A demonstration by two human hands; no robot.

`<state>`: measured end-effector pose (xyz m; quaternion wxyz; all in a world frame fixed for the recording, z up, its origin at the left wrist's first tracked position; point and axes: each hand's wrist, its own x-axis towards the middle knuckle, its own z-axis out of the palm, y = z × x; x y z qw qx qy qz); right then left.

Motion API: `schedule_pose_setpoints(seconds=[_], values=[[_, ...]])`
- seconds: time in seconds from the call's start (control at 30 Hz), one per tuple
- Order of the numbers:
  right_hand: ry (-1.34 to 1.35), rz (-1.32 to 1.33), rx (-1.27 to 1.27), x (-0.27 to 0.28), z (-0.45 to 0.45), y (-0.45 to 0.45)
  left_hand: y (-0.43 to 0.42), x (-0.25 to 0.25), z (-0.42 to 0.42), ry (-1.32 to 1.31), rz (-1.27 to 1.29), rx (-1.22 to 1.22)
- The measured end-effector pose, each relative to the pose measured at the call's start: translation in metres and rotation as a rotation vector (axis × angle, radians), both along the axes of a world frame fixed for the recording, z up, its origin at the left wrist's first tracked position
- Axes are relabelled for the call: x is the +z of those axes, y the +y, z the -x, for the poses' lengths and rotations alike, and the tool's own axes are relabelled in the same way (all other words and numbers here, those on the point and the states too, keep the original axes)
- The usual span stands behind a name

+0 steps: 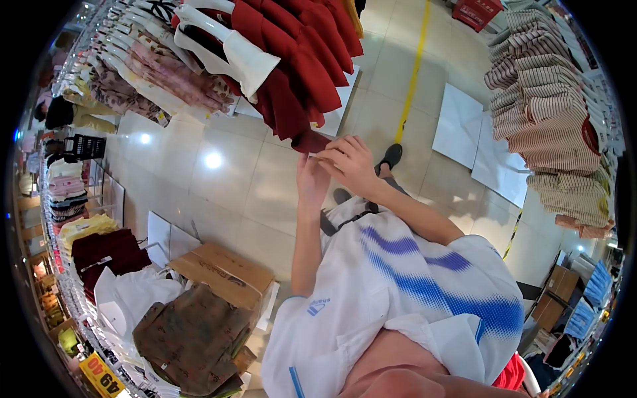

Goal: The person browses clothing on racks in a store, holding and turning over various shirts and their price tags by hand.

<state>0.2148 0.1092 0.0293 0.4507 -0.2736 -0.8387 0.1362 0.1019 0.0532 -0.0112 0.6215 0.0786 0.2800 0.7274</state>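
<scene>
Head view, tiled floor (265, 192), hanging clothes (305, 60)

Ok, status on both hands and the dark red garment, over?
Left hand and right hand together at dark red garment's lower end. Fingers overlap, grip closure unclear. Brighter red garments hang close beside it.

White short-sleeved shirt (358, 302), collared; purple and blue dotted bands (415, 272), blue logo (318, 306), blue trim (296, 383). Grey trousers (394, 185). Dark shoe (392, 155).
</scene>
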Motion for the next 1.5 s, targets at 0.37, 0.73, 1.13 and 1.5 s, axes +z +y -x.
schedule_pose_setpoints(seconds=[0.37,0.73,1.13,1.5], values=[[0.052,0.626,0.050,-0.025,-0.004,0.030,0.000,-0.029,0.007,0.582,0.097,0.001],[-0.034,0.963,0.220,-0.041,-0.018,0.054,0.001,-0.026,0.018,0.857,0.290,-0.073],[0.116,1.390,0.473,-0.034,-0.020,0.053,-0.009,0.012,0.026,0.978,0.146,-0.104],[0.005,1.082,0.430,-0.036,-0.009,0.046,-0.012,0.016,0.034,1.497,-0.058,0.050]])
